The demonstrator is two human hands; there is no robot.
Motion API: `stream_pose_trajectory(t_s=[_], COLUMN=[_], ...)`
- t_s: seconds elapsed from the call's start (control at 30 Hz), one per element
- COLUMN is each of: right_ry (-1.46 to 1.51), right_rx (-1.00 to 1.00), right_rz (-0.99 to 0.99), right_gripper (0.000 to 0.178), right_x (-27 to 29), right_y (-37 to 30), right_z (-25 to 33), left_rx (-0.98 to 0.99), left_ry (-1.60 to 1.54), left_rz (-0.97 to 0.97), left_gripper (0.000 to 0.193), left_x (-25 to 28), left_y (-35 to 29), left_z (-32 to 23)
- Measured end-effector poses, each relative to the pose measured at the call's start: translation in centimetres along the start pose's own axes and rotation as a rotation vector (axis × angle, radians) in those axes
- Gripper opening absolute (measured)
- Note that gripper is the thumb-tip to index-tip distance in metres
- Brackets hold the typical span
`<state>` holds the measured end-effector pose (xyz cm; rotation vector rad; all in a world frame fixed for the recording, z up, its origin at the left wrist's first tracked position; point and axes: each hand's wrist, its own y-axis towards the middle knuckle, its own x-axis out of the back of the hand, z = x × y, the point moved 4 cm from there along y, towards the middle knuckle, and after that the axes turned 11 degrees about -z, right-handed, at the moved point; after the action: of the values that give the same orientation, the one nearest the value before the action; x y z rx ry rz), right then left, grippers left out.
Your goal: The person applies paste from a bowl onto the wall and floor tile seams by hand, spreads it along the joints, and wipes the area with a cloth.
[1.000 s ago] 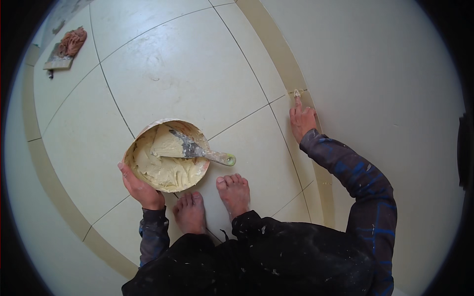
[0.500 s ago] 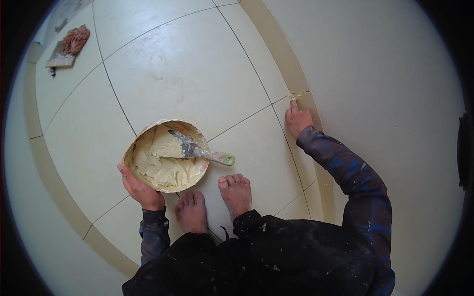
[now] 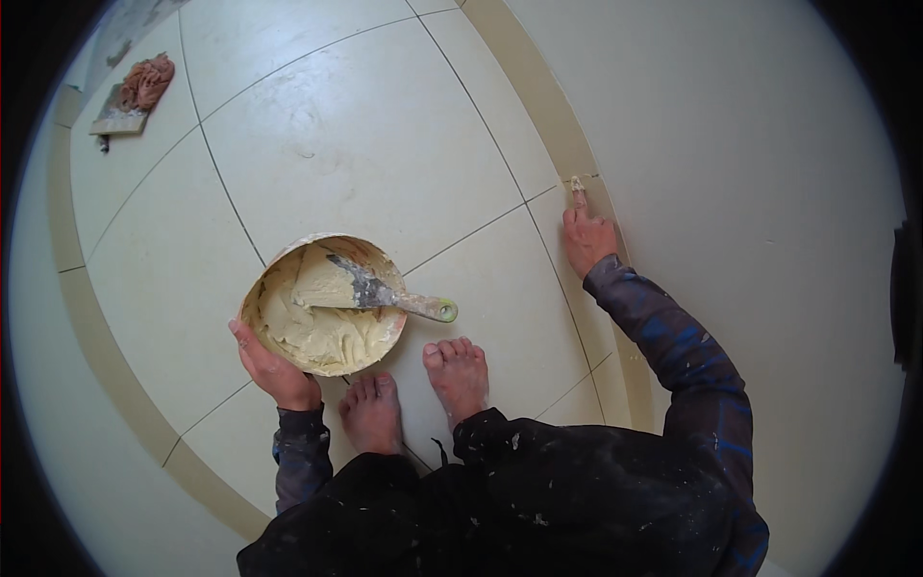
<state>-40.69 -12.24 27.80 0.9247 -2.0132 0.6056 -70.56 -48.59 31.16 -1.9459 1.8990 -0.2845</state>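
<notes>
My left hand [image 3: 274, 368] grips the side of a round bucket [image 3: 325, 237], its thumb up at the rim; its other fingers are hidden beneath. Cream-coloured paste [image 3: 322, 337] fills the bottom and smears the inner wall. A putty knife [image 3: 365, 290] lies across the bucket, blade in the paste and handle sticking out over the right rim. At the right wall my right hand [image 3: 588, 236] reaches forward, index finger stretched out and the other fingers curled, holding nothing. Paste coats that fingertip, which touches a joint in the beige skirting tile [image 3: 562, 135].
My bare feet [image 3: 457, 378] stand on pale floor tiles [image 3: 356, 125] just behind the bucket. Far left, a crumpled pinkish cloth [image 3: 147, 81] rests on a flat board-like tool [image 3: 117, 125]. A plain wall [image 3: 750, 212] rises on the right; skirting [image 3: 96, 327] also runs along the left.
My right hand has shifted slightly right and forward along the joint. The lump of paste right of the fingertip is now mostly gone, with more on the finger. The left hand and bucket stay put.
</notes>
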Motion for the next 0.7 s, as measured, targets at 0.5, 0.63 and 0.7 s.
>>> stream_pose_trajectory(t_s=[0.5, 0.63, 0.7], right_ry=[-0.266, -0.440, -0.265], right_rx=[0.188, 0.277, 0.244], right_rz=[0.100, 0.136, 0.177], right_gripper=[0.022, 0.021, 0.022], right_x=[-0.5, -2.0, -2.5], right_y=[0.7, 1.8, 1.8], right_z=[-0.3, -0.2, -0.9], left_rx=[0.002, 0.092, 0.053], left_ry=[-0.012, -0.010, -0.024], left_rz=[-0.002, -0.139, -0.072], left_gripper=[0.056, 0.058, 0.058], left_x=[0.0, -1.4, -1.0], left_y=[-0.3, -0.9, -0.4], left_z=[0.6, -0.1, 0.5])
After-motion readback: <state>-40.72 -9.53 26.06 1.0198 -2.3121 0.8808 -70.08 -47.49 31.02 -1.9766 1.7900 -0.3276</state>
